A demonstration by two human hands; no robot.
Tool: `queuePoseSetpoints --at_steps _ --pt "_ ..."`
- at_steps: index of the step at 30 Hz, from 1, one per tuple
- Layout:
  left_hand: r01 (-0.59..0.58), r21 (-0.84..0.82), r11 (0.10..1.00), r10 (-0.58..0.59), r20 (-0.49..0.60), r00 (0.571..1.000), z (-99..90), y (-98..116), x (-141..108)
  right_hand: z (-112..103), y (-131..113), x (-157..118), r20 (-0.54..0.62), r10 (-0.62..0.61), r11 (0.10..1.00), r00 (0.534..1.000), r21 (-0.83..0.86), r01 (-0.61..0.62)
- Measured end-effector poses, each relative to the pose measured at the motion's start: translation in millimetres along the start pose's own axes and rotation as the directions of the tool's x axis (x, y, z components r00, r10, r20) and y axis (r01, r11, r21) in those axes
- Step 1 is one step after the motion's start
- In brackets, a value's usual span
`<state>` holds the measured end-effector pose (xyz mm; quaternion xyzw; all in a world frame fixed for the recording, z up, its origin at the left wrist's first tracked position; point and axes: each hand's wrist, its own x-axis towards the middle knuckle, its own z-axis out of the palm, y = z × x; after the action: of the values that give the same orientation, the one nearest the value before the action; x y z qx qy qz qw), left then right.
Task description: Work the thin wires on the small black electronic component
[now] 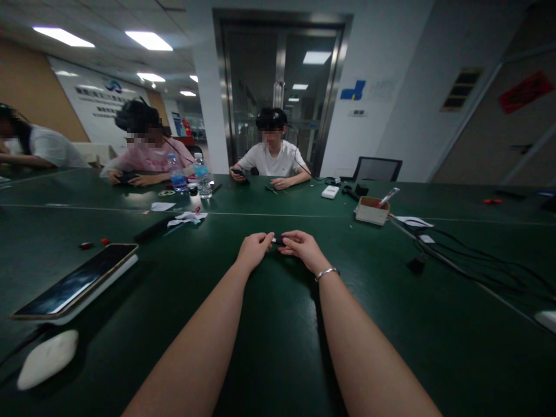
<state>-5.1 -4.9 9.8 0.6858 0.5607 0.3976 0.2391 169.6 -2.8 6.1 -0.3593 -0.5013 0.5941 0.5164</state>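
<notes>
Both my hands meet over the middle of the green table, arms stretched forward. Between them is a small dark stick-like object with a pale, shiny end; its exact kind is too small to make out. My left hand pinches the pale end between thumb and forefinger. From the other side, the fingers of my right hand close on the dark part. A silver bracelet circles my right wrist. The fingers partly cover the object.
At left lie a phone on a white block and a white rounded case. Paper scraps and water bottles stand farther back. A small box and black cables are at right. Several people sit across the table.
</notes>
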Motion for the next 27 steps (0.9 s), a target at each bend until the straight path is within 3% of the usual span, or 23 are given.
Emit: queuePoseSetpoints --at_steps 9,14,22,27 --pt "0.084 0.14 0.987 -0.086 0.003 0.996 -4.3 11.3 -5.0 -4.4 2.3 0.2 0.09 -0.04 0.999 0.995 -0.004 0.041" --pt "0.097 0.177 0.979 -0.1 0.004 0.995 -4.4 13.1 -4.0 -2.0 -1.2 -1.3 0.061 -0.003 1.0 0.998 0.017 0.001" --pt "0.015 0.299 0.954 0.002 -0.056 0.998 -3.6 17.6 -7.9 5.5 -7.2 -2.4 -0.028 0.069 0.997 0.997 -0.044 -0.07" --pt "-0.165 0.137 0.977 0.179 -0.091 0.98 -0.2 16.5 -7.6 3.7 -5.5 -1.2 -0.076 0.05 0.999 0.996 0.023 -0.048"
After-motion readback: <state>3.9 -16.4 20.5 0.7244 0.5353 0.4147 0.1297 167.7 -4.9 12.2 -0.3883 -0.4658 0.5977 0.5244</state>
